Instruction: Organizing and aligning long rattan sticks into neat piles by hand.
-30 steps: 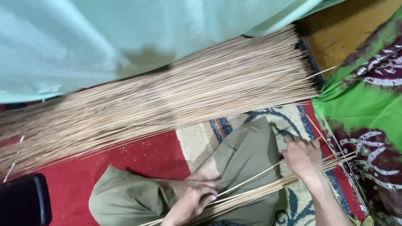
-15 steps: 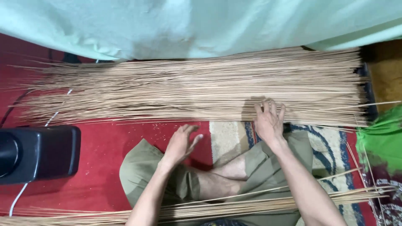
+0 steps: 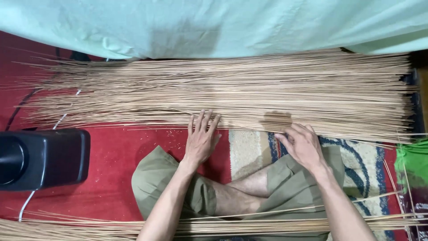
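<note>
Two bare hands reach forward over crossed legs to the near edge of a wide bed of thin sticks. The left hand (image 3: 201,138) lies flat and open, palm down, fingers spread and straight, with the fingertips resting on the nearest sticks of the big pile of sticks (image 3: 232,91) and the heel of the hand over the red carpet (image 3: 116,156). The right hand (image 3: 303,145) is loosely curled, knuckles up, its fingertips at the pile's near edge; whether it pinches any single stick I cannot tell, but it holds nothing that shows.

That pile runs from left to right across the whole view, pale tan, the sticks lying roughly parallel, with loose ends fanning out at the left. Behind it, along the top, hangs a pale green cloth (image 3: 223,22), its lower edge just over the far sticks.

Beneath the wrists sit the person's knees in olive shorts (image 3: 290,187), bare shins crossed between them. A patterned rug (image 3: 356,160) in cream and blue shows under the right leg, beside the red carpet. Across the lap, near the bottom edge, lies a second, thinner bundle of sticks (image 3: 249,225), also running left to right, under both forearms.

At the left stands a black box-shaped object (image 3: 40,158) with a white cord (image 3: 26,205) trailing from it. At the far right edge a bit of bright green cloth (image 3: 412,160) shows.
</note>
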